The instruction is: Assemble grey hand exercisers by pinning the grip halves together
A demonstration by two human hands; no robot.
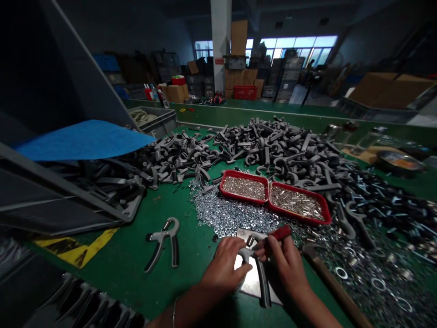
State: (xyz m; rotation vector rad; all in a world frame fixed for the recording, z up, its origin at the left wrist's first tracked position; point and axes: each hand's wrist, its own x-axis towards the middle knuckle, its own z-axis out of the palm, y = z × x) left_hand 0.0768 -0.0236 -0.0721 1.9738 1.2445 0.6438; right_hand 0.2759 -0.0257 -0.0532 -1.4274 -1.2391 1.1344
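Note:
My left hand is closed around a grey and black hand grip exerciser with a metal spring at its top. The exerciser lies over a flat metal plate on the green table. In my right hand is a red-handled tool, its front end pointed at the exerciser's top; the tip is hard to make out. To the left, a second hand grip exerciser, fitted with a spring, lies apart from both hands. A hammer with a wooden handle rests right of my right hand.
Two red trays of small metal pins stand ahead, amid loose nuts. Behind them are piled grey handle parts. Washers and black-ended bolts spread right. A tilted grey crate with parts stands left.

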